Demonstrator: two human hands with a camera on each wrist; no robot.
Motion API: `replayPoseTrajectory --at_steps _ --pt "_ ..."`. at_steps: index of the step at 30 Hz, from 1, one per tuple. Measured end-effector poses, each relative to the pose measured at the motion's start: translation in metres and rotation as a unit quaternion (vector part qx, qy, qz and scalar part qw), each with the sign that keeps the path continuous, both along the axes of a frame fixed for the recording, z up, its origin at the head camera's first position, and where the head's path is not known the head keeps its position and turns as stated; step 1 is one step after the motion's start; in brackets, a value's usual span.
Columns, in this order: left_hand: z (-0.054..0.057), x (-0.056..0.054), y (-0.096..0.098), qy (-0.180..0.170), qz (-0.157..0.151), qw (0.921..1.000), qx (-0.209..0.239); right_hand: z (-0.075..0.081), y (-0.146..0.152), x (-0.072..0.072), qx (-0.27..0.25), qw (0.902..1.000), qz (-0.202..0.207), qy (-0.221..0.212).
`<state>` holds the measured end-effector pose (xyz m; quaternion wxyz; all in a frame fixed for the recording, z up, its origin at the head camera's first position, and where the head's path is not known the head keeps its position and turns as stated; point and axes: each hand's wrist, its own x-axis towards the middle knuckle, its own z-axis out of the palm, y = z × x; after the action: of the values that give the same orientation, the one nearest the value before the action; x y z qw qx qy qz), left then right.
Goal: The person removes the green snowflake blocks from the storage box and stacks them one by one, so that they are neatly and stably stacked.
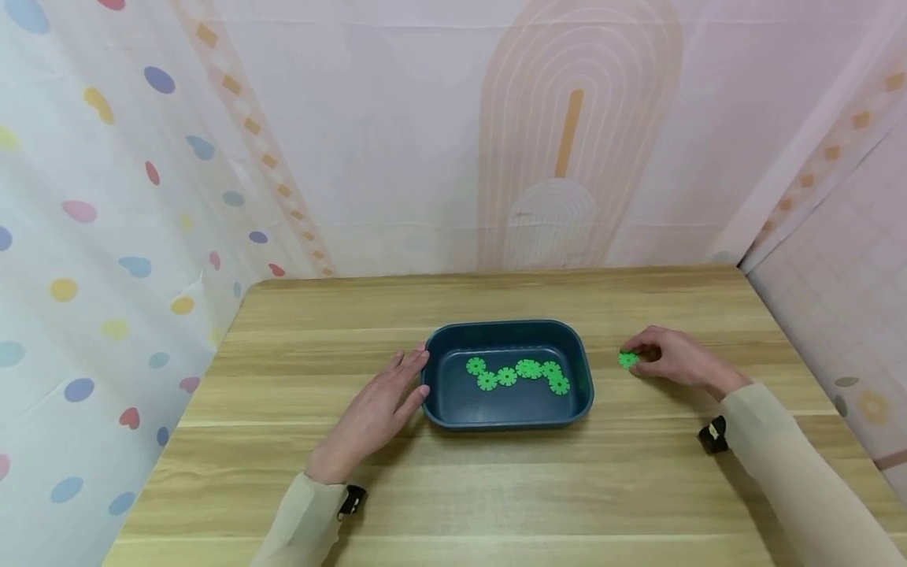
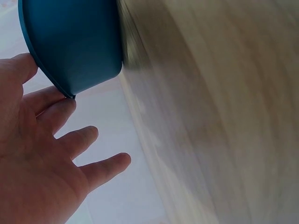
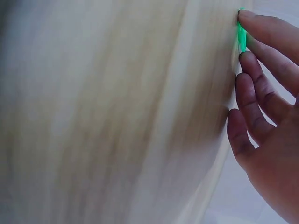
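A dark blue rectangular tray (image 1: pixel 464 403) stands on the table, and several green notched plastic discs (image 1: pixel 506 376) lie in a loose row on its floor. My left hand (image 1: pixel 372 409) touches the tray's left rim with its fingertips and thumb, the fingers fairly straight. The left wrist view shows the tray's outer wall (image 2: pixel 74 42) close to those fingers. To the right of the tray, my right hand (image 1: pixel 676 358) pinches one green notched disc (image 1: pixel 627 360) at the tabletop. That disc appears edge-on in the right wrist view, between thumb and fingers.
Wood-grain table (image 1: pixel 496 504) extends around the tray on all sides. A patterned curtain (image 1: pixel 397 157) hangs behind its far edge, and others hang at left and right. Each wrist carries a black strap (image 1: pixel 713 435).
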<state>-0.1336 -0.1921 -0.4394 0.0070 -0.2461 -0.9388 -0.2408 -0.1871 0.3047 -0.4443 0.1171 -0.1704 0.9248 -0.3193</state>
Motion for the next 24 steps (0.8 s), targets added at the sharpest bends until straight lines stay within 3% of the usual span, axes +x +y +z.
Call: replayPoseTrajectory --at_steps 6,12,24 --pt "0.001 0.001 -0.001 -0.006 0.000 1.0000 0.000 0.003 -0.001 0.002 -0.006 0.9996 0.026 0.011" --pt "0.001 0.000 0.002 -0.014 0.000 0.9999 -0.003 0.017 0.001 0.009 -0.015 0.9998 0.013 0.004" --pt "0.000 -0.002 0.003 -0.008 0.005 1.0000 -0.004 0.071 -0.022 0.030 -0.056 0.9889 -0.039 0.132"
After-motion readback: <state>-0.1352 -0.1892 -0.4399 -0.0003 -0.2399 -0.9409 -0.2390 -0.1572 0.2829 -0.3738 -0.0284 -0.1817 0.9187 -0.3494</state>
